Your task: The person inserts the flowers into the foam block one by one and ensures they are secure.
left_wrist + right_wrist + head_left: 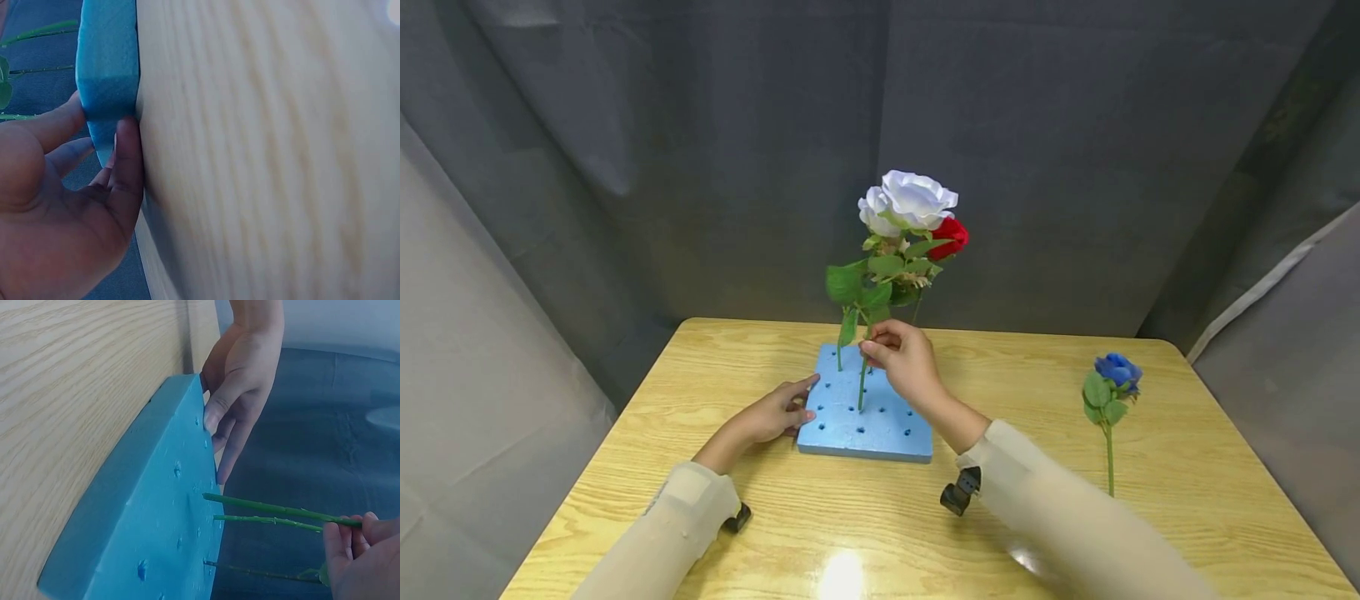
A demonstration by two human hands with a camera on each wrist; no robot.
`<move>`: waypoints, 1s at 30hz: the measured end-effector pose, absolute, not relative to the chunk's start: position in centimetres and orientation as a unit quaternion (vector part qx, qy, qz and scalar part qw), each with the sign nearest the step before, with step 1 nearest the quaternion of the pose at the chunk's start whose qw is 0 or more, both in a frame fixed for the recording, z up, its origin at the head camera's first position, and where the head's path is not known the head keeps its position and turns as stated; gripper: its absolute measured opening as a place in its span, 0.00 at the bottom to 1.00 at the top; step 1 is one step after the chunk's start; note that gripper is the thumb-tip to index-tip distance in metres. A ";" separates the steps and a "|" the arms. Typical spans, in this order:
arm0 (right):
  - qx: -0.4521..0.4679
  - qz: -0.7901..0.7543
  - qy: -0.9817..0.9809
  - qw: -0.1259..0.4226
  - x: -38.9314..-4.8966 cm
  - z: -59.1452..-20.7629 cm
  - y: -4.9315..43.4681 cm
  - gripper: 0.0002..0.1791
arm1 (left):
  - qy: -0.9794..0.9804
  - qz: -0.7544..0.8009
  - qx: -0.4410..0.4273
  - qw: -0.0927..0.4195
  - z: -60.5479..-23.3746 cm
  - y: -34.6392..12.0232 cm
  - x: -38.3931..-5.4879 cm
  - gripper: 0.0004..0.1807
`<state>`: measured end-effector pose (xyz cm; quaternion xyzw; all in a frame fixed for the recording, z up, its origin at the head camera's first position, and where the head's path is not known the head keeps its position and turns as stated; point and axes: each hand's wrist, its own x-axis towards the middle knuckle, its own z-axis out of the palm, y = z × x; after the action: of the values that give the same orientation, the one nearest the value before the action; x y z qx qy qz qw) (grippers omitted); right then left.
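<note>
My right hand (904,360) pinches a green flower stem (862,387) between thumb and fingertips, over a blue foam board (880,437) dotted with holes. In the right wrist view the stem's lower end (209,497) is right at the board's face. Above the hand, white roses (917,200), a red rose (951,238) and green leaves (846,283) overlap, hiding which bloom tops the held stem. Two other stems, one green (265,520) and one darker (256,571), stand in the board. My left hand (771,412) grips the board's left edge (107,97), thumb on its top.
A blue rose (1117,372) with leaves and a green stem lies on the wooden table (1030,400) to the right. Dark grey curtain (760,167) hangs behind the table, with lighter cloth (467,358) at the left. Both wrists carry small black cameras (961,492).
</note>
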<state>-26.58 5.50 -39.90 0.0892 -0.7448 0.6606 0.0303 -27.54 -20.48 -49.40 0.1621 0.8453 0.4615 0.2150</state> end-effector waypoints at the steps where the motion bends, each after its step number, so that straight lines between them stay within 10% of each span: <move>1: 0.090 0.663 -0.742 0.032 -26.7 -39.9 5.3 0.09 | 0.844 0.463 0.159 0.217 -49.4 -20.5 -27.5 0.38; 30: 0.100 0.629 -0.770 0.040 -26.6 -42.3 3.6 0.08 | 0.832 0.479 0.169 0.223 -49.5 -20.5 -27.8 0.38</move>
<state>-26.60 3.56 -42.30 0.1001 -0.7701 0.6287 0.0404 -27.79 -20.54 -49.54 0.1685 0.8324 0.4788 0.2226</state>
